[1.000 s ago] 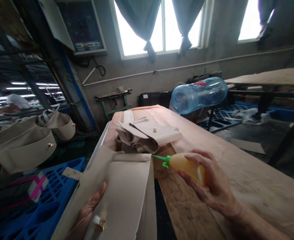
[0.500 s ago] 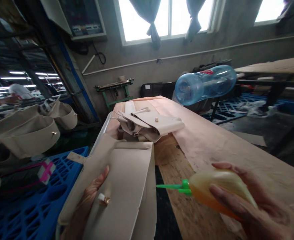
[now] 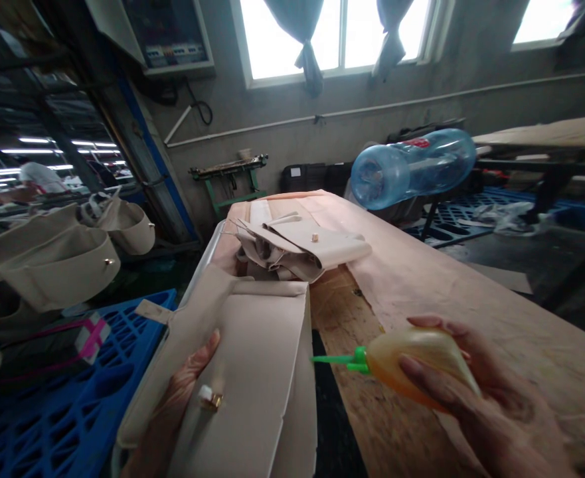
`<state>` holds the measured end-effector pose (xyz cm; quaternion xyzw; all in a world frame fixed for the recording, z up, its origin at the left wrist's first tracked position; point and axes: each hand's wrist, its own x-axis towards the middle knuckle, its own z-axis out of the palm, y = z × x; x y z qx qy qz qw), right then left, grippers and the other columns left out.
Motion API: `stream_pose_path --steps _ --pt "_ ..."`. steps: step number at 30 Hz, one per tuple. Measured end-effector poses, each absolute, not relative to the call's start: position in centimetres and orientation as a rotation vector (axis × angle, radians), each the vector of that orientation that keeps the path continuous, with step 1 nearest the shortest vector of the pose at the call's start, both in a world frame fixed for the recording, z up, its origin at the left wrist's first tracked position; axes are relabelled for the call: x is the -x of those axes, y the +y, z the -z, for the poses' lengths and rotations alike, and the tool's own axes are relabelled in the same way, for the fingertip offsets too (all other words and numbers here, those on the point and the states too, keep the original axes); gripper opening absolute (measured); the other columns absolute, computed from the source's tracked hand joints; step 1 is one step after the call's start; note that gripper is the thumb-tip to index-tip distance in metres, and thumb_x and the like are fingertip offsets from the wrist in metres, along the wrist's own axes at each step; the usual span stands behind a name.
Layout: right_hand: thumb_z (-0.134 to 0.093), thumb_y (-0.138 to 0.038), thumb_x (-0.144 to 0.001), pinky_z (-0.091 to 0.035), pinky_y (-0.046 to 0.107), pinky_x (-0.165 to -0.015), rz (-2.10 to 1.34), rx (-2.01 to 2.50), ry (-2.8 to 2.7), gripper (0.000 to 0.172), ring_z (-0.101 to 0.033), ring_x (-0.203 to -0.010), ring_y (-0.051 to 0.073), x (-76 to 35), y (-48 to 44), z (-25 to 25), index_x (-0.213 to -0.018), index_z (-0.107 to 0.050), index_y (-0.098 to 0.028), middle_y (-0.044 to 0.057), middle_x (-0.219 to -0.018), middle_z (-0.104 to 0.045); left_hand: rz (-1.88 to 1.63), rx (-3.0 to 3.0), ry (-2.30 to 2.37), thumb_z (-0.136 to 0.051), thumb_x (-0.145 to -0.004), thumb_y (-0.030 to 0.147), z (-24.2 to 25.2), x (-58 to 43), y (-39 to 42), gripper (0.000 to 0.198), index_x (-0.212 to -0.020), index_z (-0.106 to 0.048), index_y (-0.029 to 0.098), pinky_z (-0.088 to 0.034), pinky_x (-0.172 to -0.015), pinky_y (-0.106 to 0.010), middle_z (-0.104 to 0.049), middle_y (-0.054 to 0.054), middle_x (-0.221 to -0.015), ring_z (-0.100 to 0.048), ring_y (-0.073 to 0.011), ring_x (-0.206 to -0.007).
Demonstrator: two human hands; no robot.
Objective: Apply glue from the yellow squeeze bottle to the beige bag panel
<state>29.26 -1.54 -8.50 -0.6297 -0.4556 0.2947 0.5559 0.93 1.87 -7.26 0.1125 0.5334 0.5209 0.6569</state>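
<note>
A beige leather bag piece (image 3: 252, 358) lies in front of me, its front panel over a wider back part, with a gold clasp (image 3: 210, 398) on it. My left hand (image 3: 185, 382) grips the panel's left side; the thumb shows on top, while the other fingers are hidden. Wrapped in my right hand (image 3: 491, 392) is a soft squeeze bottle (image 3: 412, 362) of amber liquid, probably glue. Its green nozzle (image 3: 339, 359) points left, with the tip close to the panel's right edge; whether they touch I cannot tell.
Folded beige bag pieces (image 3: 302, 245) lie further along the paper-covered table (image 3: 421, 285). A blue water jug (image 3: 412, 169) rests on its side beyond the right edge. On the left are a blue plastic pallet (image 3: 107, 372) and beige bag parts (image 3: 63, 265).
My right hand has moved slightly left and up with the bottle, and the nozzle now points more level. The left hand keeps its place on the panel.
</note>
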Motion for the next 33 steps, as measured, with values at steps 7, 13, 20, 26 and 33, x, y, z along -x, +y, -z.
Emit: stream_pose_path --steps 7,13,20,26,33 --pt "-0.070 -0.054 -0.064 -0.051 0.024 -0.059 -0.593 1.421 -1.139 0.040 -0.063 -0.073 0.020 -28.6 0.4 8.1 -0.093 -0.062 -0.027 -0.001 -0.081 -0.069 -1.195 -0.317 1.323 -0.063 -0.083 0.017 7.2 -0.9 1.9 0.039 -0.120 -0.057 0.007 -0.060 -0.068 -0.037 -0.074 -0.009 -0.076 -0.071 -0.0273 -0.067" --pt "-0.070 -0.051 -0.064 -0.049 0.025 -0.058 -0.577 1.370 -1.148 0.043 -0.060 -0.069 0.019 -28.6 2.5 8.6 -0.095 -0.059 -0.024 -0.002 -0.076 -0.064 -1.221 -0.318 1.343 -0.068 -0.079 0.017 7.3 -0.8 2.1 0.048 -0.125 -0.054 0.009 -0.059 -0.071 -0.038 -0.074 -0.009 -0.081 -0.071 -0.0285 -0.073" --pt "-0.071 -0.052 -0.065 -0.050 0.021 -0.057 -0.679 1.383 -1.132 0.041 -0.062 -0.069 0.017 -28.6 1.4 7.9 -0.094 -0.061 -0.026 -0.002 -0.075 -0.067 -1.361 -0.379 1.342 -0.072 -0.073 0.005 7.7 -0.7 1.9 0.052 -0.122 -0.057 0.011 -0.053 -0.045 -0.019 -0.070 0.001 -0.060 -0.068 -0.0186 -0.053" --pt "-0.074 -0.052 -0.057 -0.051 0.021 -0.051 -0.657 1.408 -1.181 0.040 -0.062 -0.062 0.019 -29.4 -1.3 8.4 -0.089 -0.065 -0.029 -0.003 -0.074 -0.068 -1.273 -0.367 1.280 -0.057 -0.087 0.016 7.6 -1.1 1.7 0.031 -0.117 -0.060 0.008 -0.058 -0.051 -0.025 -0.070 -0.003 -0.061 -0.069 -0.0213 -0.054" --pt "-0.073 -0.059 -0.051 -0.045 0.019 -0.053 -0.668 1.516 -0.941 0.045 -0.058 -0.069 0.017 -28.2 -4.5 8.7 -0.088 -0.064 -0.036 -0.009 -0.081 -0.065 -1.146 -0.272 1.273 -0.059 -0.086 0.021 7.8 -0.2 2.0 0.037 -0.121 -0.057 0.008 -0.060 -0.067 -0.033 -0.074 -0.009 -0.079 -0.071 -0.0256 -0.068"
